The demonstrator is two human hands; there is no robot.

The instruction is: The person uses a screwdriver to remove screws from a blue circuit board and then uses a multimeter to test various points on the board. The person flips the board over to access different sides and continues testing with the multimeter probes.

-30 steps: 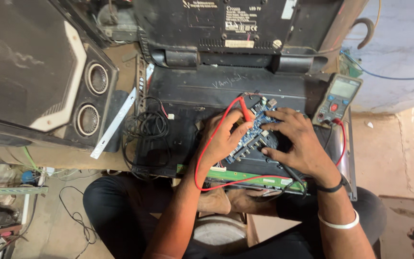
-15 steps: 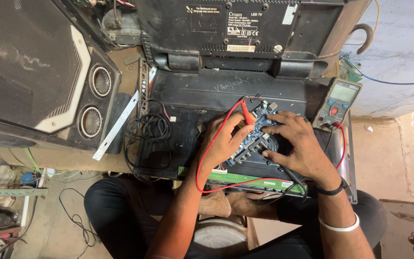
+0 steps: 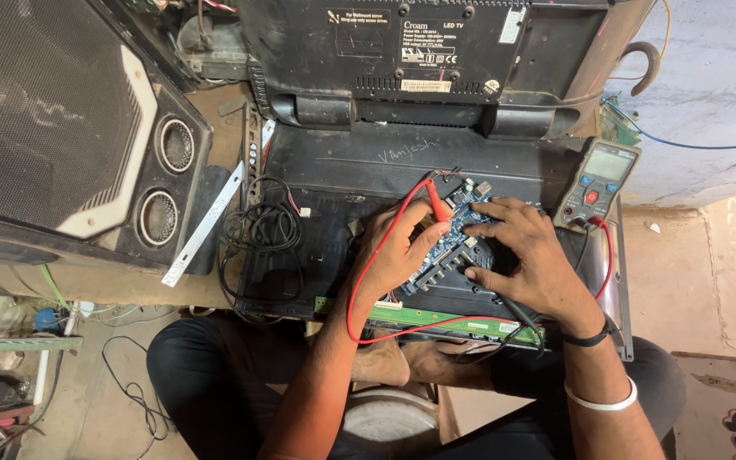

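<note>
- Head view, centre of frame: the blue circuit board [image 3: 453, 243] lies on the opened black television back [image 3: 368, 170], already exposed.
- The left hand [image 3: 398, 247] pinches the red probe [image 3: 436, 204], its tip on the board.
- The right hand [image 3: 526, 260] closes round the black probe [image 3: 517, 308], fingers spread on the board.
- The multimeter [image 3: 598, 183], centre right, is wired up; judging by this, probing is under way and reassembly remains.

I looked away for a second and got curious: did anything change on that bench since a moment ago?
Hardly anything. The left hand keeps the red probe on the blue circuit board, and the right hand keeps the black probe there. The meter and speaker stayed put; only the view shifted slightly.
</note>
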